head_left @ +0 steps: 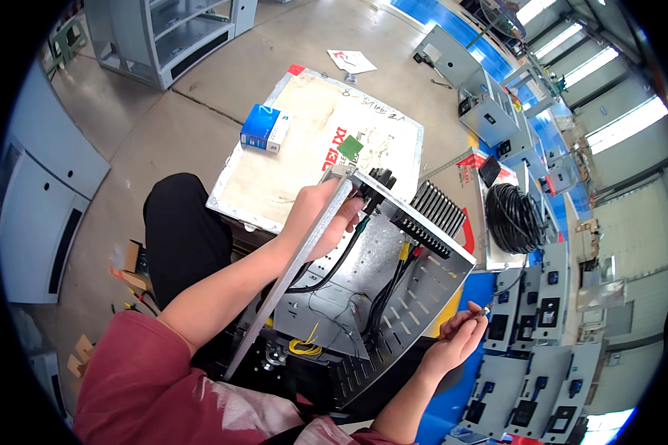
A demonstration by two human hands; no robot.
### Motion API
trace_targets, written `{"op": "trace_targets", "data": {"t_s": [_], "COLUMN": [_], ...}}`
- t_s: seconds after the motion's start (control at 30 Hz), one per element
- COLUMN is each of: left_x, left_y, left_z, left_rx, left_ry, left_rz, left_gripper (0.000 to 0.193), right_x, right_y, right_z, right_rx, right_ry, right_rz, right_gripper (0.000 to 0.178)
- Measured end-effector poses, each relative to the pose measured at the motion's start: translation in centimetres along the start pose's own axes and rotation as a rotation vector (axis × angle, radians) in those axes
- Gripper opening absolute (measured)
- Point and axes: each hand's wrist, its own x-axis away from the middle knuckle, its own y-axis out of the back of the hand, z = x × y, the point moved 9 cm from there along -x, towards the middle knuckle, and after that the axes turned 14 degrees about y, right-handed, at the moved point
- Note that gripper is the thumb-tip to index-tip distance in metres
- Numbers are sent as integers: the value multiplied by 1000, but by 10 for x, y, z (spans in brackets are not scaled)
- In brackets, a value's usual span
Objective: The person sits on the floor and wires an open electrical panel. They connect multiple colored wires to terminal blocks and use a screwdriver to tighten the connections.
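Working at the cable [349, 251], by its top end at 12 o'clock in the chassis [382, 239].
Best to line cable up squarely with the terminals [381, 182], off the frame [293, 274] edge. At 11 o'clock, curling left hand [321, 215] narrow near the cable; cannot tell whether gripping it. At 4 o'clock, pinching a small metal-tipped piece [487, 309] in right hand [456, 340].

Open grey metal chassis [371, 256], side panel slotted; black cables [382, 304] inside.
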Motion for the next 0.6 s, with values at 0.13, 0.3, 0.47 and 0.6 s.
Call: {"op": "trace_targets", "data": {"t_s": [0.13, 0.3, 0.47, 0.6], "left_x": [-2, 2, -14, -8], "left_y": [-3, 2, 12, 6], "left_z": [0, -4, 34, 34], "left_rx": [-23, -5, 481, 534], "left_ry": [-77, -55, 229, 278], "left_rz": [-35, -25, 217, 405], "left_gripper": [11, 16, 24, 24], "right_x": [-1, 10, 13, 21], "right_y": [-29, -120, -192, -214], "right_z": [67, 95, 72, 63], "right_rx": [267, 135, 486, 502], "right_ry": [327, -135, -8, -7], "right_rz": [148, 679, 966, 929], "right_gripper": [19, 15, 26, 30]}}
